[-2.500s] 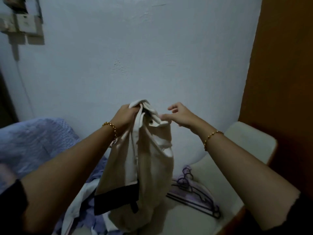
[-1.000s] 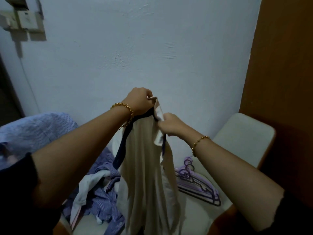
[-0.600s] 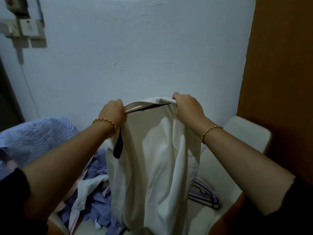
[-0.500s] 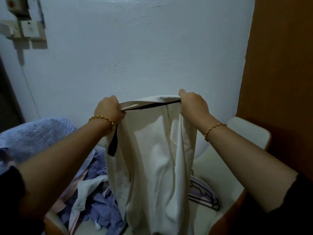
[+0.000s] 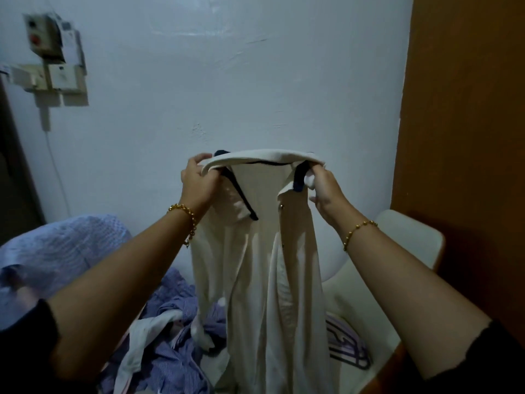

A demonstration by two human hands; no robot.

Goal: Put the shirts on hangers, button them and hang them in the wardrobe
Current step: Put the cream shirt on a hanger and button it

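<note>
the cream cotton shirt with dark collar trim (image 5: 261, 251), bunched a moment ago, now hangs open; left hand (image 5: 199, 183) and right hand (image 5: 326, 189) pinch its collar ends apart, ready for a purple hanger (image 5: 346, 348).

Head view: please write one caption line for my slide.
Left hand and right hand hold a cream shirt up by its collar, above striped shirts and purple hangers.

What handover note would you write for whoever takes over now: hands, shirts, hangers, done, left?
Left hand and right hand each grip a collar end of the cream shirt.
It hangs open, unbuttoned, with no hanger in it.
Purple hangers lie on the white seat; striped shirts are heaped to their left.
Done: shirt held up by its collar.
Left: hanger, buttons, wardrobe, then the heap.
</note>
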